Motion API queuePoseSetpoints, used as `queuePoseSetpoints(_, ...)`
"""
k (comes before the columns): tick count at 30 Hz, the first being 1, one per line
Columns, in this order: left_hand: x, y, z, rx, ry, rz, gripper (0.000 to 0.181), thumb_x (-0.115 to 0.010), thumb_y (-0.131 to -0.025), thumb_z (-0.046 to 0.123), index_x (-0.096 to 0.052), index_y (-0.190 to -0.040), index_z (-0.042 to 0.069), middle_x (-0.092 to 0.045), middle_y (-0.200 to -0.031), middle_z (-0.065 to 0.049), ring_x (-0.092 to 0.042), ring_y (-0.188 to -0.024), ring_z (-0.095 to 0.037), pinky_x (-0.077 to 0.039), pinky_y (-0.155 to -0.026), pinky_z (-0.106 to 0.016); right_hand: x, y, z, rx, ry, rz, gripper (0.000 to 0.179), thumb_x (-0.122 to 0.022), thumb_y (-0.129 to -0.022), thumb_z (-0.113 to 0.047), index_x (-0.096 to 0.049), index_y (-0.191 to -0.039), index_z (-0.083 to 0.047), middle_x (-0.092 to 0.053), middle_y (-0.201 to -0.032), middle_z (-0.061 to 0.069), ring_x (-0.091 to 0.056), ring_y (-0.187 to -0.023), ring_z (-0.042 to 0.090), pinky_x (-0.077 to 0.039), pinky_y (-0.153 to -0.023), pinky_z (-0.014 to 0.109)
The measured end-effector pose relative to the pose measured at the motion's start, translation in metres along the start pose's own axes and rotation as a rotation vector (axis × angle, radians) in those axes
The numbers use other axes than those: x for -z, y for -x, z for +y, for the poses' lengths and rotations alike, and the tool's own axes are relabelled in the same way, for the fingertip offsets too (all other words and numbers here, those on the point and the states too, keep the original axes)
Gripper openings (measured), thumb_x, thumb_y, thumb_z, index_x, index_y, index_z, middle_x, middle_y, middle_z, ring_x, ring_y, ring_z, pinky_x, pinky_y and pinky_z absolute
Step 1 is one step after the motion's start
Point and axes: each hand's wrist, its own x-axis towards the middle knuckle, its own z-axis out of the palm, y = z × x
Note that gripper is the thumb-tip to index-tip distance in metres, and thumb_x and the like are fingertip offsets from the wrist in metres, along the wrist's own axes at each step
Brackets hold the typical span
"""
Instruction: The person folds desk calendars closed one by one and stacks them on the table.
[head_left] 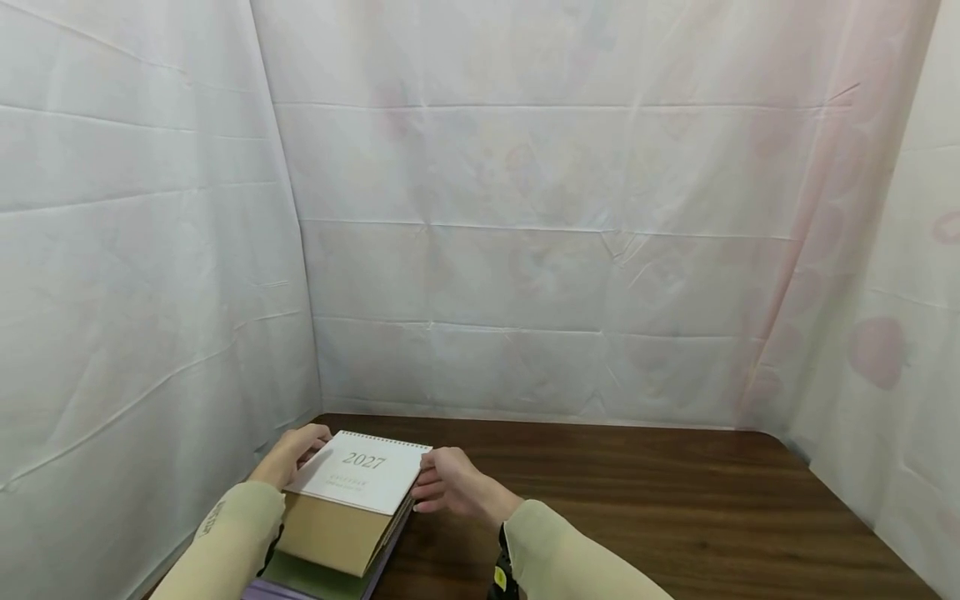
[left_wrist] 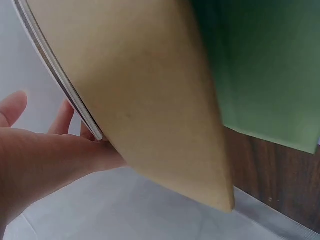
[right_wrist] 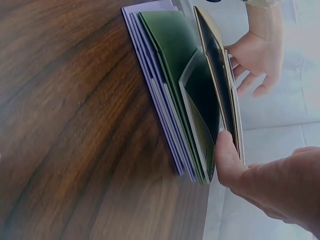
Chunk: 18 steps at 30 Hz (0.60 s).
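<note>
A desk calendar [head_left: 360,471] with a white "2027" page, a coil along its top edge and a tan cardboard stand [left_wrist: 145,90] tops a pile at the table's left. My left hand [head_left: 294,454] holds its left edge, the thumb partly hidden behind the stand in the left wrist view. At the opposite edge my right hand [head_left: 459,486] grips it, thumb [right_wrist: 227,157] against the boards. Beneath are a green calendar [right_wrist: 170,40] and a purple one [right_wrist: 150,6]. The right wrist view shows a wedge-shaped gap between the tan stand and the green cover.
The pile lies on a dark wood-grain table [head_left: 637,500], near its left edge. Pale hanging cloth [head_left: 525,275] encloses the table at the back and both sides. A dark band [head_left: 502,575] circles my right wrist.
</note>
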Motion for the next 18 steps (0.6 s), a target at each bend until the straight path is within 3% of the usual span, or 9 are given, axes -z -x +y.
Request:
queuePoseSetpoints(7,0.003,0.000,-0.007,-0.010,-0.023,-0.001,0.056,-0.059,-0.078,0.024,-0.054,-0.121,-0.011,-0.061,-0.106,-0.017,-0.050,-0.082,-0.019,-0.041,-0.066,-0.024,-0.008,-0.002,0.003,-0.001,0.007,0.003,0.044,-0.044,-0.093,-0.010,-0.046,-0.126,0.019,-0.055,-0.119,0.034,-0.061,-0.103,0.044,-0.056,-0.083,0.050)
queuePoseSetpoints(14,0.005,-0.002,-0.015,-0.027,-0.050,-0.034,0.053,-0.058,-0.077,0.027,-0.055,-0.116,-0.010,-0.050,-0.079,-0.006,-0.044,-0.070,-0.016,-0.037,-0.062,-0.027,-0.010,-0.006,0.011,-0.032,0.043,-0.019,0.050,-0.040,-0.100,-0.022,-0.044,-0.131,0.018,-0.050,-0.125,0.040,-0.060,-0.104,0.044,-0.054,-0.085,0.053)
queuePoseSetpoints(18,0.004,-0.003,-0.021,-0.036,-0.051,-0.041,0.054,-0.059,-0.077,0.027,-0.055,-0.116,-0.010,-0.050,-0.083,-0.007,-0.044,-0.074,-0.018,-0.037,-0.064,-0.028,-0.011,-0.008,0.014,-0.051,0.049,-0.032,0.055,-0.039,-0.102,-0.028,-0.044,-0.132,0.017,-0.047,-0.128,0.042,-0.059,-0.106,0.045,-0.054,-0.085,0.052)
